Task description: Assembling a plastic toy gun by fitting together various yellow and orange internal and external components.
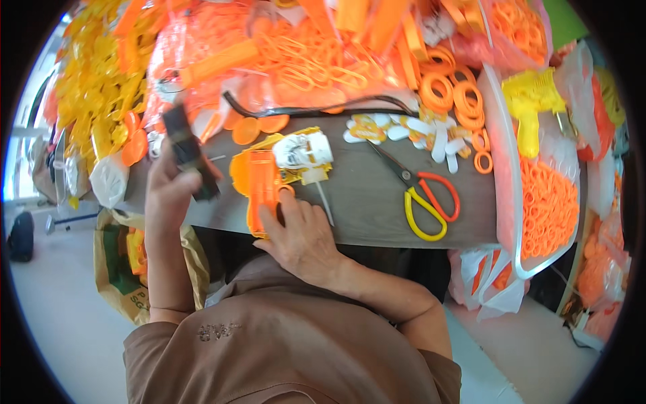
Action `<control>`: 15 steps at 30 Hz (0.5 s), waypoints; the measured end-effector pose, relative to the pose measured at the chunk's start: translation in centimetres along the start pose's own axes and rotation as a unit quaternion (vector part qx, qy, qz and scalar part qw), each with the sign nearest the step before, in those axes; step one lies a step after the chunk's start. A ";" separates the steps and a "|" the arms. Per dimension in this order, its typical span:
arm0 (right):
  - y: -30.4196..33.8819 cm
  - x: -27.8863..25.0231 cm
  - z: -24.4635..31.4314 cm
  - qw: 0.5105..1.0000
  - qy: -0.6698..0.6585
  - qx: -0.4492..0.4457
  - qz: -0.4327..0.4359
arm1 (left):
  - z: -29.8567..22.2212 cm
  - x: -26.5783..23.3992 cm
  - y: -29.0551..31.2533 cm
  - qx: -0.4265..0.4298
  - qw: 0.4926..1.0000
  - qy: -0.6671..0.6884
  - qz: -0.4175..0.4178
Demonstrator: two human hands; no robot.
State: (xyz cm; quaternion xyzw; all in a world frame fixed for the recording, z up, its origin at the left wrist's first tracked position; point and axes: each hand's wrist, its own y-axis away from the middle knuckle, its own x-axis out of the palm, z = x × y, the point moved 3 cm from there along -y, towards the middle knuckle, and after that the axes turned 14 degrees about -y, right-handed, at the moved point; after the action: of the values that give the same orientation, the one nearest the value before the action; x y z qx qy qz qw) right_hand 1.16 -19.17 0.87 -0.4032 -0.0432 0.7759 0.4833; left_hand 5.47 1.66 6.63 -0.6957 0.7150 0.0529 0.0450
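Observation:
My left hand [168, 182] is raised at the left of the work table, closed round a dark, bar-shaped block [186, 149]; motion blur hides exactly what it is. My right hand [299, 232] grips the handle of an orange plastic toy gun housing [262, 178] lying on the table, its thumb and fingers pressed on the grip. At the upper right of the housing sits a white cylindrical part [301, 149] in a yellow frame. A thin pale rod [325, 202] slants down from beneath it.
Scissors [420, 195] with red and yellow handles lie to the right. Behind are small white-and-yellow parts [383, 128], a black strap [316, 111] and heaped orange pieces [296, 60]. A clear bin [509, 202] of orange rings and a yellow toy gun [531, 104] stand at right.

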 end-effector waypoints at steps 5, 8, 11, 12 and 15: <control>0.0 -1.4 1.1 0.999 -0.054 0.002 0.002 | 2.2 -1.7 4.6 -0.180 0.975 -0.104 0.077; -0.1 -2.0 1.0 0.998 -0.064 0.007 0.017 | 4.0 -2.0 5.2 -0.135 0.966 -0.208 0.078; -0.8 -2.0 1.1 0.998 -0.052 0.004 0.025 | 1.3 -0.6 4.4 -0.148 0.896 -0.417 0.044; -1.1 -2.0 1.2 0.998 -0.053 0.004 0.025 | 2.5 -0.9 4.7 -0.007 0.880 -0.475 -0.002; -1.8 -1.8 1.4 0.998 -0.050 0.012 0.030 | 2.8 -1.0 4.0 0.072 0.812 -0.576 -0.057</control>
State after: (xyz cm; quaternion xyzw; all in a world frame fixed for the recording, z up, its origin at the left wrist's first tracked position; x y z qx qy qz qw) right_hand 1.87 -19.19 3.65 -0.3596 -0.0457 0.8097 0.4614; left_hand 1.47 3.16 4.04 -0.5719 0.5192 0.3898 0.5013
